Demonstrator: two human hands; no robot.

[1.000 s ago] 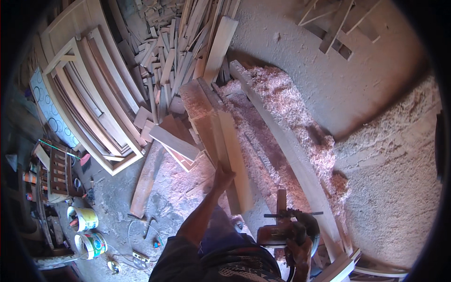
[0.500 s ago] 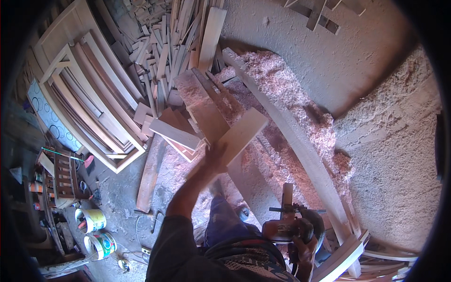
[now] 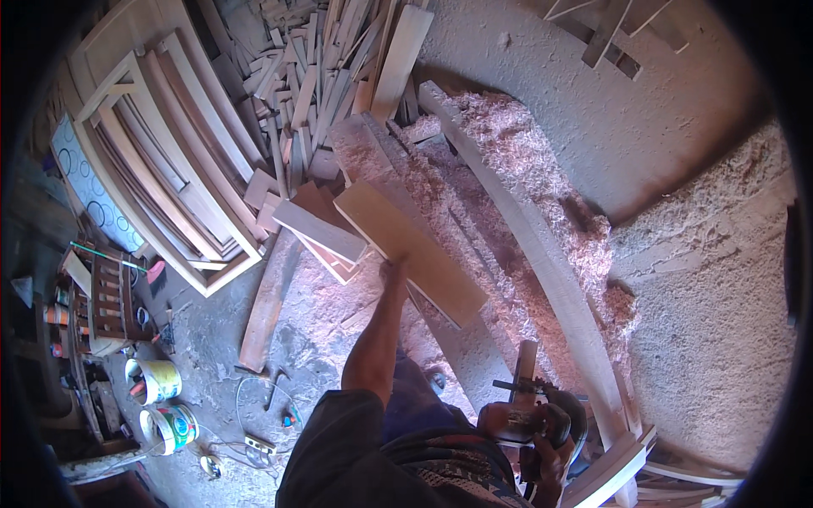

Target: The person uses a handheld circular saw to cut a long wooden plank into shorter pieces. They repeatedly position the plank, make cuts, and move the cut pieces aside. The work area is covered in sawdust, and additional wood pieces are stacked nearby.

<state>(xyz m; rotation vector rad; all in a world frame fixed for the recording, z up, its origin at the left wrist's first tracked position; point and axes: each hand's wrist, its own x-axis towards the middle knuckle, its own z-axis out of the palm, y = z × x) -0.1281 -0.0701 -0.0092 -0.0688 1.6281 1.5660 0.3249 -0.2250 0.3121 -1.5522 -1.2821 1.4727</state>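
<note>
A flat, pale wooden board [image 3: 423, 262] is gripped at its near edge by my left hand [image 3: 395, 271]; most of the fingers are hidden beneath it. The board slants from upper left to lower right, above a long plank [image 3: 461, 343] dusted with shavings. My right hand [image 3: 552, 464] is closed around the handle of an electric hand planer [image 3: 515, 422], low beside my body at the right. Left of the held board, a short greyish board [image 3: 322, 233] lies on other cut pieces.
Pink-tinted shavings [image 3: 517, 152] heap around a long curved beam [image 3: 542, 237] on the right. Door frames [image 3: 182, 169] lean at the left, near piled offcuts [image 3: 309, 93]. Two buckets [image 3: 161, 381] and a power strip with a cord [image 3: 258, 444] are on the floor, lower left.
My left hand has turned the board, so its far end now points to the upper left instead of the upper right. The right hand still holds the planer in about the same place.
</note>
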